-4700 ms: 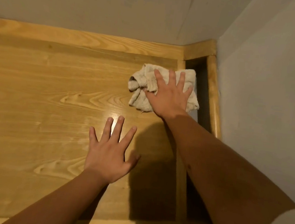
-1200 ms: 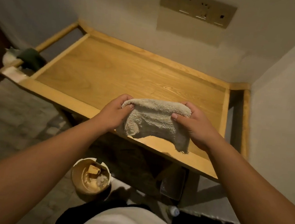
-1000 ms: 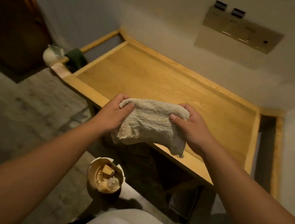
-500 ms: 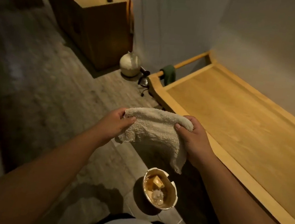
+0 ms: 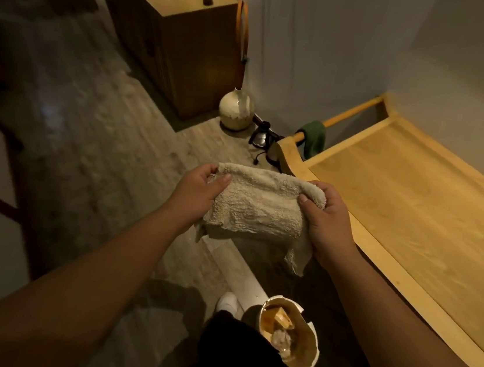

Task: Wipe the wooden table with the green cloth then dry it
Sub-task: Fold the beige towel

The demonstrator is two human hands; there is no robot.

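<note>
I hold a beige terry towel in the air in front of me, left of the wooden table. My left hand grips its left end and my right hand grips its right end; a loose corner hangs below. The green cloth is draped over the rail at the table's far left end. The light wood tabletop stretches away on my right with nothing on it.
A broken round container with scraps stands on the floor by my feet. Beyond it are a round pale vase, a small black kettle, and a wooden cabinet with small items on top. A wall runs behind the table.
The towel came off the tabletop and both hands took it by its ends. My view has swung left, away from the table toward the floor and cabinet.
</note>
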